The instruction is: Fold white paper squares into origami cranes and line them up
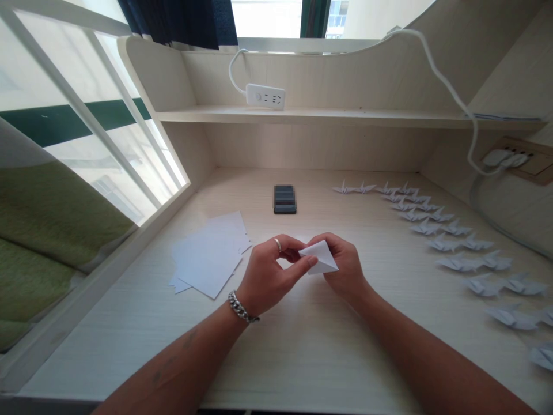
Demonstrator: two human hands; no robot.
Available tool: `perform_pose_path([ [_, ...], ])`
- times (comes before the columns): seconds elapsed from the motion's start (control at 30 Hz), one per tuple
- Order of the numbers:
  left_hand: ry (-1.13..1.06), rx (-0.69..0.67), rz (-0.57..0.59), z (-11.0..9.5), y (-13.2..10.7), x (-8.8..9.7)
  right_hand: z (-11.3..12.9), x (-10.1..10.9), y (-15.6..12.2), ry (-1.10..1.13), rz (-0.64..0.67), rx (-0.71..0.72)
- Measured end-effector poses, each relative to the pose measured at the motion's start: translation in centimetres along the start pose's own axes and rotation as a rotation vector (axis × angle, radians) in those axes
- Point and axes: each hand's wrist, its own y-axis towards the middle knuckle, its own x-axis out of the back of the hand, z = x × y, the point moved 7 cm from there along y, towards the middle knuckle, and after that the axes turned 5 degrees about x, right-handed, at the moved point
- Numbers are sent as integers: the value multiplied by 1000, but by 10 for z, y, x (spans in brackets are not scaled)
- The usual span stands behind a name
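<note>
A small folded piece of white paper [320, 257] is held between my two hands above the middle of the desk. My left hand [272, 265], with a ring and a chain bracelet, pinches its left corner between thumb and fingers. On the other side, my right hand [345, 259] grips the paper from behind; its fingertips are partly hidden by the paper. Loose white paper sheets [211, 248] lie in an overlapping pile left of my hands. Folded white paper cranes [460, 262] stand in rows along the right side of the desk.
A dark phone stand [284, 199] sits behind my hands on the desk [276, 363]. On the raised shelf [328, 115] rests a white power strip [265, 97]. A white cable [449, 83] hangs down to a wall socket [531, 158] at right. Slanted white rails [82, 98] border the left side.
</note>
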Motion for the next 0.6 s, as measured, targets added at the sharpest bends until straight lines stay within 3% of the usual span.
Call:
perform_pose_path([
  [0.2, -234, 188, 74, 23, 7, -5, -10, 4, 5, 100, -46, -117],
  [0.33, -328, 290, 22, 37, 14, -1, -12, 3, 7, 263, -77, -207],
  [0.6, -409, 324, -45, 46, 15, -2, -10, 3, 5, 332, -115, -226],
])
